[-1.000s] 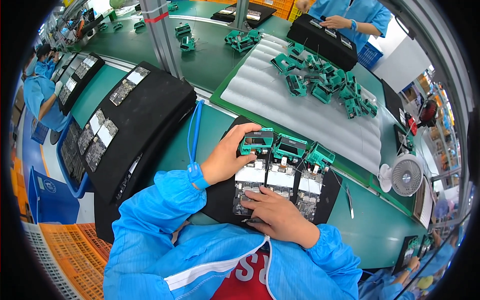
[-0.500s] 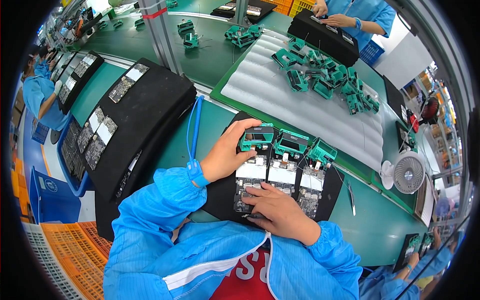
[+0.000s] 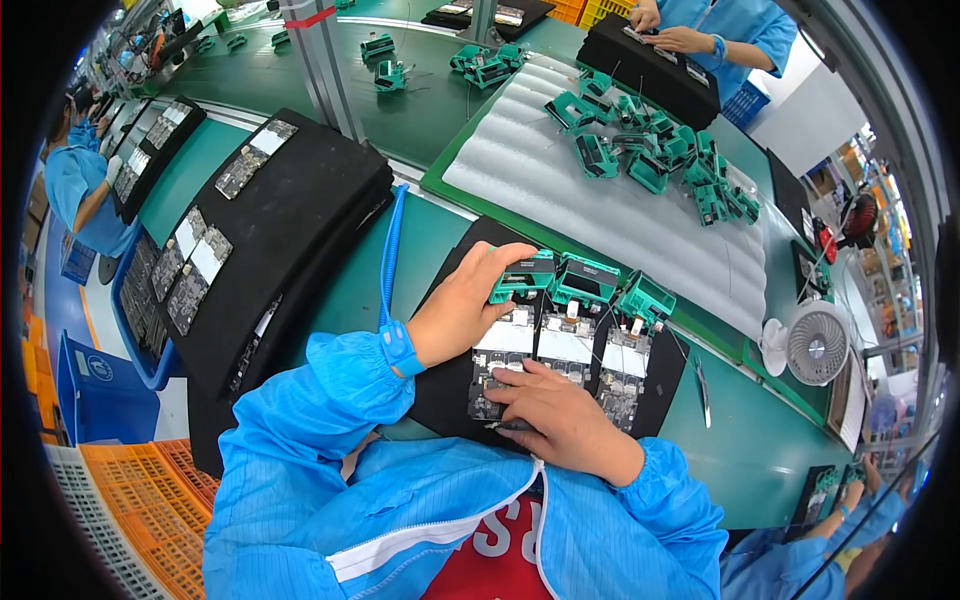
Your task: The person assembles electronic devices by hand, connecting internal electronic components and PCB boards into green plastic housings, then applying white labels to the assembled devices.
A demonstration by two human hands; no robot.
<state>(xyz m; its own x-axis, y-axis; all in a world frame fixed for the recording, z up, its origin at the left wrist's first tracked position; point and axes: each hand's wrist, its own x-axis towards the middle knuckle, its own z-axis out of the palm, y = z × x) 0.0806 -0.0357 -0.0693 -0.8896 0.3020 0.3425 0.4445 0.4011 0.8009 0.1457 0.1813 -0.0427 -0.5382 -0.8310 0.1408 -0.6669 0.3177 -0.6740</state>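
A black pad (image 3: 440, 380) lies before me with three circuit boards side by side, each with a white patch and a green plastic holder at its far end. My left hand (image 3: 465, 308) grips the left green plastic holder (image 3: 524, 276), thumb on the near side and fingers over the top. My right hand (image 3: 565, 418) rests with fingers spread on the left circuit board (image 3: 490, 390) and partly covers the middle circuit board (image 3: 563, 345). Near its thumb is a slim dark thing (image 3: 516, 425); whether it is held I cannot tell. The right circuit board (image 3: 624, 370) is untouched.
A white foam sheet (image 3: 520, 150) beyond bears a heap of green holders (image 3: 650, 150). Black foam stacks (image 3: 310, 200) with boards stand left. Tweezers (image 3: 703, 390) and a small white fan (image 3: 818, 343) are at right. A blue coiled cord (image 3: 392, 250) runs to my left wrist.
My left hand and the left green holder have shifted slightly right, and the holder is tilted differently. My right hand stays almost in place on the boards.
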